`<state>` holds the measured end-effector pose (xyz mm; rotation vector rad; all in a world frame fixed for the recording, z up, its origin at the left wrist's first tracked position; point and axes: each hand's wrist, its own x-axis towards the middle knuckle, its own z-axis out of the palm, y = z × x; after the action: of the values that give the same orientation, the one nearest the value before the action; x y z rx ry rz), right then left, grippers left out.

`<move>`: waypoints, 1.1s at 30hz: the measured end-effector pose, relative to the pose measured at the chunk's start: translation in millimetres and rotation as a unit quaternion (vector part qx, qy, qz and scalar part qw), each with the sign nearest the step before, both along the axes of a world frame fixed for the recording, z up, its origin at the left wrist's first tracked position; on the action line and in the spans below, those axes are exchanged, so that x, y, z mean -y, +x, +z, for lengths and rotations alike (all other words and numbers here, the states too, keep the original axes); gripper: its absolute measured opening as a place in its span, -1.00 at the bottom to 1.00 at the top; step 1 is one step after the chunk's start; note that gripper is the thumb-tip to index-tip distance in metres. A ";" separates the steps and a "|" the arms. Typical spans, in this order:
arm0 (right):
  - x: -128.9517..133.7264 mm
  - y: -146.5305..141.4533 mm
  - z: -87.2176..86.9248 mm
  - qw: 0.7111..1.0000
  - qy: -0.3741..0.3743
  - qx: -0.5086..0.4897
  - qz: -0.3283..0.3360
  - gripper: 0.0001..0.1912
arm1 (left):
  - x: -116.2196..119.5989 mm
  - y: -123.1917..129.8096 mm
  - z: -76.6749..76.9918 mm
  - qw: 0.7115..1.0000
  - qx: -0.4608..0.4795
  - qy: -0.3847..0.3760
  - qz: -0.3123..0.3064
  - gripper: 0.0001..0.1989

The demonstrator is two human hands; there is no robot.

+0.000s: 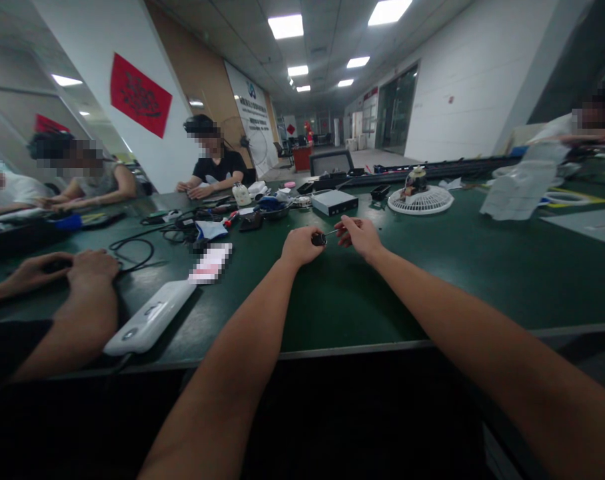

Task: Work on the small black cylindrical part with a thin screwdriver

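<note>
Over the green table (377,287), my left hand (301,245) is closed around a small black part (318,239). A thin metal rod (333,232) spans the gap between this part and my right hand (358,235). The thumb and fingers of my right hand pinch the rod's far end. Whether the rod belongs to the black part or is a separate tool, I cannot tell. Just beyond both hands lies a grey box-shaped device (335,202).
A white fan grille with a motor (420,199) lies at the back right. Cables, a black wallet-like item (250,222) and small clutter spread left of centre. A white power bank-like device (150,319) lies near a co-worker's hands (90,267). Clear plastic packaging (520,183) stands right.
</note>
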<state>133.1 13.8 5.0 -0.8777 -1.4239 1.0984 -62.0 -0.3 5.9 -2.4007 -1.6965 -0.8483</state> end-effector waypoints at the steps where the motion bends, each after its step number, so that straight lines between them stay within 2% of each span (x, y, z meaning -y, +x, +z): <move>1: 0.8 0.0 0.7 1.000 -0.002 -0.003 0.005 -0.62 | 0.1 -0.1 -0.2 1.000 0.000 -0.001 -0.001 -0.70; 4: 0.7 0.3 0.8 1.000 -0.007 -0.002 0.013 -0.61 | 0.2 0.1 -0.8 1.000 0.000 -0.004 -0.005 -0.69; 13: -7.9 1.3 -4.6 0.999 -0.004 0.030 -0.038 -0.60 | 0.1 1.1 0.0 1.000 -0.006 -0.006 -0.007 -0.69; 23: 2.9 0.0 2.7 1.000 -0.008 0.003 0.014 -0.62 | -0.7 -0.4 -1.5 1.000 -0.007 -0.007 -0.004 -0.67; 33: -6.8 1.2 -3.2 0.999 -0.007 0.023 -0.031 -0.63 | -1.8 0.5 -1.4 1.000 -0.006 -0.012 -0.010 -0.68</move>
<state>134.3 20.6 1.8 -0.9567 -1.4189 1.0488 -61.5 1.5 4.6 -2.4371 -1.6896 -0.8191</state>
